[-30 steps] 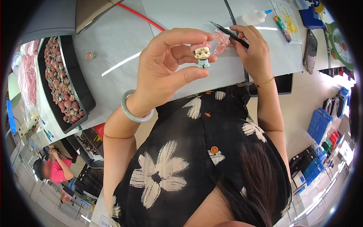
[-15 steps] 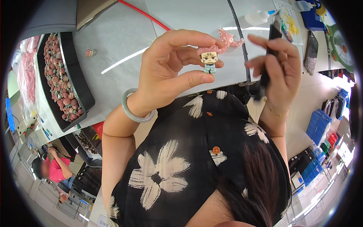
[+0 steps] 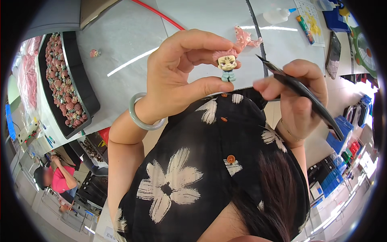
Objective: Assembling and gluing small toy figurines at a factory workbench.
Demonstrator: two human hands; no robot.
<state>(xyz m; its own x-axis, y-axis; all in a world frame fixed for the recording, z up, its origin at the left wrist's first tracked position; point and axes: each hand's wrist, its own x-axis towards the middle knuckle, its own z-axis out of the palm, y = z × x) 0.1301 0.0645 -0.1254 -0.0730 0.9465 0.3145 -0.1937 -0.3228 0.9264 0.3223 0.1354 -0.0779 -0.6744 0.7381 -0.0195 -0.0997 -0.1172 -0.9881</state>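
Observation:
My left hand point(image 3: 171, 76) pinches a small figurine point(image 3: 227, 66) between thumb and fingers, upright with its face turned towards me. The figurine has pink hair, a cream face with dark markings and a pale blue-green body. In my right hand point(image 3: 300, 90) is a pair of black tweezers point(image 3: 304, 92), slanting with the fine tip up and to the left. The tip stays apart from the figurine, to its right. Just beyond my left fingertips lies a crumpled pink piece point(image 3: 244, 38) on the table.
A black bin point(image 3: 88, 103) full of pink-haired figurines stands at left, near a single loose figurine point(image 3: 95, 53). At the far right are a squeeze bottle point(image 3: 276, 16), a coloured tube point(image 3: 305, 30) and a blue tray point(image 3: 334, 22). A person point(image 3: 62, 177) is in the lower-left background.
The tweezers have swung from nearly upright to a slant, their tip now pointing towards the figurine. My right hand has turned and moved slightly lower. The figurine has shifted slightly right.

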